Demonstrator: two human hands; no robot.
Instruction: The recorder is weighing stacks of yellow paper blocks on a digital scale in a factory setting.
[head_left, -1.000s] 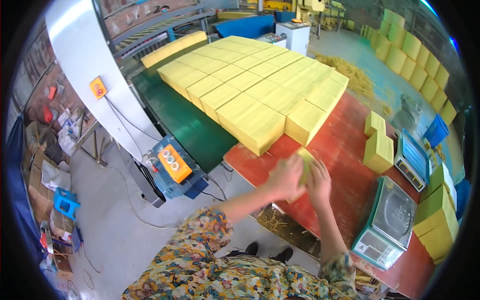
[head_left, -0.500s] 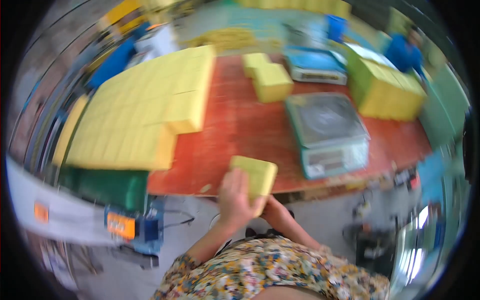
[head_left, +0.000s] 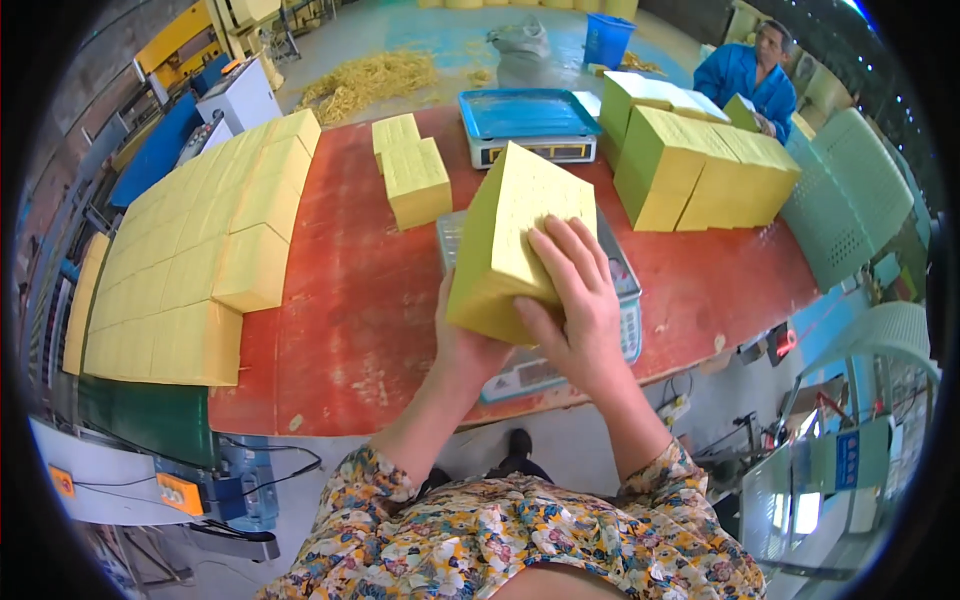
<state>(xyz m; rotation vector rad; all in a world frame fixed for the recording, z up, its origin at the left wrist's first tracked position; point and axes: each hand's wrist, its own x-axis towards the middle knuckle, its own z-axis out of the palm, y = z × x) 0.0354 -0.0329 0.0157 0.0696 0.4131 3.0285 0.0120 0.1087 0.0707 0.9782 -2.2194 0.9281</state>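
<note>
Currently, both hands hold one yellow block (head_left: 515, 245), which appears over the near scale (head_left: 525, 378); whether it touches the scale, I cannot tell. The left hand (head_left: 465, 335) cups the block's lower left side, its fingers partly hidden behind it. The right hand (head_left: 580, 295) lies against the block's right side, thumb apart from the fingers. Left of the scale sit two smaller blocks (head_left: 418, 185); beyond it stands a blue-topped scale (head_left: 530, 112).
</note>
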